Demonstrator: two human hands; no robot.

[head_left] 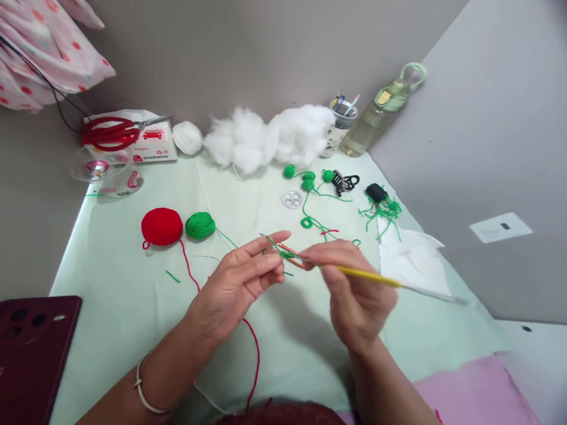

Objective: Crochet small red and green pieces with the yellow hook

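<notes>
My right hand (356, 298) is closed around the yellow handle of a crochet hook (369, 276), whose thin metal end points left. My left hand (234, 278) pinches a small piece of green crochet work (287, 255) between thumb and fingers. The hook's tip meets the green yarn there. A thin orange strip lies along the piece; I cannot make out what it is. Green yarn runs back from the left hand to a green yarn ball (200, 225). Left of that sits a red yarn ball (161, 226), its strand trailing under my left forearm.
White stuffing (243, 140) lies along the back wall beside a white yarn ball (188, 138). Red-handled scissors (110, 133) rest on a box. A bottle (378, 113) and pen cup (338, 129) stand back right. Small green crocheted pieces (308, 183), a black hair claw (344, 182) and a phone (25, 370) lie around.
</notes>
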